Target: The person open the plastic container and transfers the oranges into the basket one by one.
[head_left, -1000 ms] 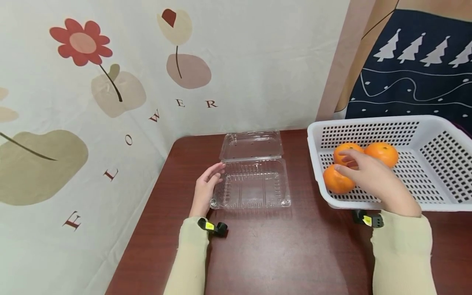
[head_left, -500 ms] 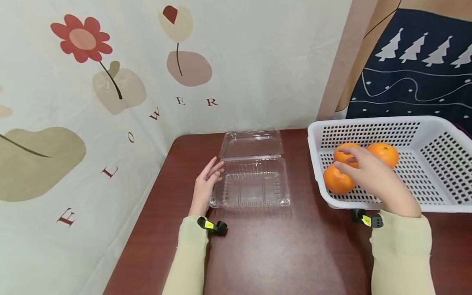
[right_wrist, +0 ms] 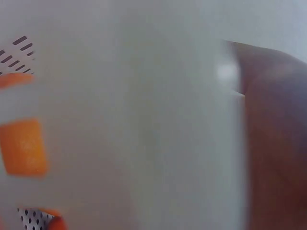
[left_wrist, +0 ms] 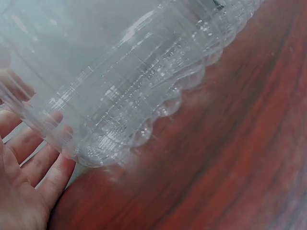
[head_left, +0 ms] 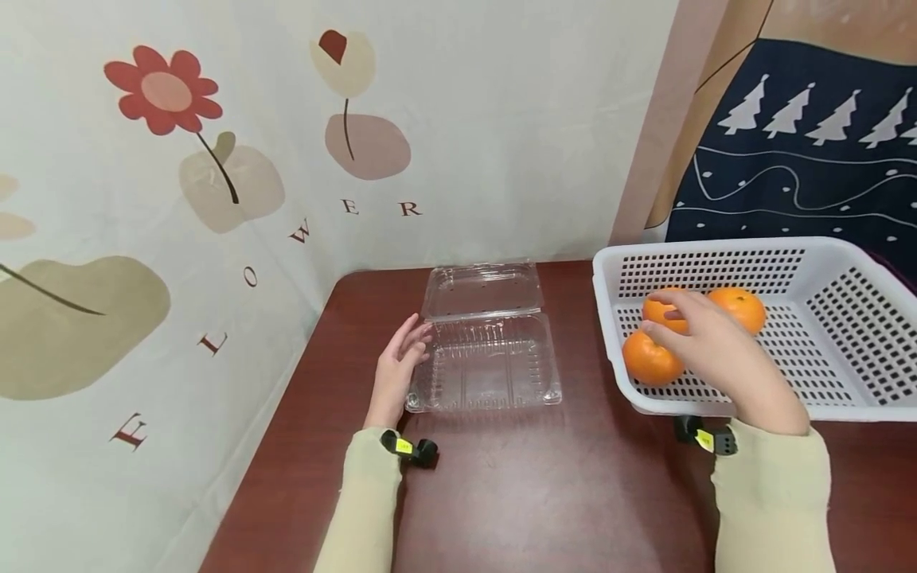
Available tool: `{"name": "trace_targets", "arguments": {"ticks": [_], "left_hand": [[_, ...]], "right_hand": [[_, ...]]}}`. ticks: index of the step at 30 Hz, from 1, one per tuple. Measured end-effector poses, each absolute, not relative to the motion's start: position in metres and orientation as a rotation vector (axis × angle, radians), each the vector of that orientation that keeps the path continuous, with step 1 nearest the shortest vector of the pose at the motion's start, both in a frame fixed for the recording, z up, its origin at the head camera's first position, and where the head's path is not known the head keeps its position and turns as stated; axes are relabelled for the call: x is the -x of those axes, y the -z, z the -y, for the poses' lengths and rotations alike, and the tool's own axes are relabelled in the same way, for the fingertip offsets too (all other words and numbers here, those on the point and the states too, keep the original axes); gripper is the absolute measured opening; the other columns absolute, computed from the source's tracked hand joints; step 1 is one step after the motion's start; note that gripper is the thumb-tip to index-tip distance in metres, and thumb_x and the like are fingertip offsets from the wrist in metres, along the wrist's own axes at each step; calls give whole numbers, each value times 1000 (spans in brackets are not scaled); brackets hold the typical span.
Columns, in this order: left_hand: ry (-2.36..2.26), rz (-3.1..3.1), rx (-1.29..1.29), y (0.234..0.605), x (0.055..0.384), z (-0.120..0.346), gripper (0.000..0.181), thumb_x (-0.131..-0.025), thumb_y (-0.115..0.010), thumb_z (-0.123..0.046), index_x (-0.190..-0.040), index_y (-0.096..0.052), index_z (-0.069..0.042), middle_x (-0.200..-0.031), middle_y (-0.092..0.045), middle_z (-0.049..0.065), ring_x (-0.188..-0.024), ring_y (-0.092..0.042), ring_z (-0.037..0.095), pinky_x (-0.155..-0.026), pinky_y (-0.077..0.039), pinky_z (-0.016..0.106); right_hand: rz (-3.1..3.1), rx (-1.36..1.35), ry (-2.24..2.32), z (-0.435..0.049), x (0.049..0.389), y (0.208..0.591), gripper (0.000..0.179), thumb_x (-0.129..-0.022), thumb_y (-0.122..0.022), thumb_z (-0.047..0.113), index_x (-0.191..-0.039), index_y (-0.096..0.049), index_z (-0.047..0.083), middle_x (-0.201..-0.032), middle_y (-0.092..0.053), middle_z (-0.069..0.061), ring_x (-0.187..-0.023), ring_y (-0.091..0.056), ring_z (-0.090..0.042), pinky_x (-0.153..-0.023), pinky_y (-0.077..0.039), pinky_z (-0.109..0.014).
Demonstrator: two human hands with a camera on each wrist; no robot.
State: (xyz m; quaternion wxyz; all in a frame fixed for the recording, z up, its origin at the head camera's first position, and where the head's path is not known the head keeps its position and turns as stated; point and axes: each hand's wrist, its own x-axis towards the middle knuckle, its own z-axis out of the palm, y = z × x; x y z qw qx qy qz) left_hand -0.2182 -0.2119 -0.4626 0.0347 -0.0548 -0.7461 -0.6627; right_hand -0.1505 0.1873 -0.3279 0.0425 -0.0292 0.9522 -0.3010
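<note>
A clear plastic clamshell box (head_left: 494, 370) lies on the table with its lid (head_left: 483, 290) folded back behind it. My left hand (head_left: 392, 378) is at the box's left side, fingers extended and spread. In the left wrist view the fingertips (left_wrist: 62, 160) are right at the box's wall. Over the white basket my right hand (head_left: 705, 342) hangs with loosely bent fingers, above a back-left mandarin orange (head_left: 657, 307) that it partly covers. A front-left orange (head_left: 650, 362) sits below the thumb, and another orange (head_left: 739, 309) lies behind the hand.
The slotted white plastic basket (head_left: 607, 318) stands at the right of the brown table (head_left: 544, 493). Its wall (right_wrist: 139, 120) fills much of the right wrist view, with orange (right_wrist: 24, 147) showing through a slot. A flower-printed cloth (head_left: 501, 159) hangs behind and to the left.
The head view has shifted slightly. The left hand's fingers have spread and lifted a little at the box's edge; the right hand stays over the oranges.
</note>
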Motion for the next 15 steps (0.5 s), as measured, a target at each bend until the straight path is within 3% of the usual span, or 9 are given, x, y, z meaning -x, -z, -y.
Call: {"name": "trace_targets", "arguments": {"ticks": [6, 11, 15], "left_hand": [[2054, 2256, 231, 457, 215, 211, 43, -92, -48, -15, -134, -39, -14, -128, -50, 7, -114, -48, 19, -90, -42, 41], [2028, 2264, 231, 465, 216, 213, 42, -92, -49, -21, -133, -42, -15, -126, -51, 3, -114, -47, 20, -89, -43, 38], [2049, 2243, 248, 459, 213, 211, 43, -92, -48, -18, -134, -40, -9, -127, -50, 7, -116, -46, 24, -88, -43, 37]], "right_hand": [[-2938, 79, 890, -186, 150, 328, 69, -84, -43, 57, -134, -36, 10, -135, -29, -22, -117, -30, -41, -87, -27, -66], [-2957, 89, 883, -185, 150, 327, 67, -85, -44, 55, -133, -36, 9, -134, -30, -23, -116, -30, -41, -86, -27, -66], [-2978, 130, 871, -183, 148, 324, 65, -85, -44, 53, -132, -38, 8, -133, -31, -22, -117, -29, -41, -88, -26, -66]]}}
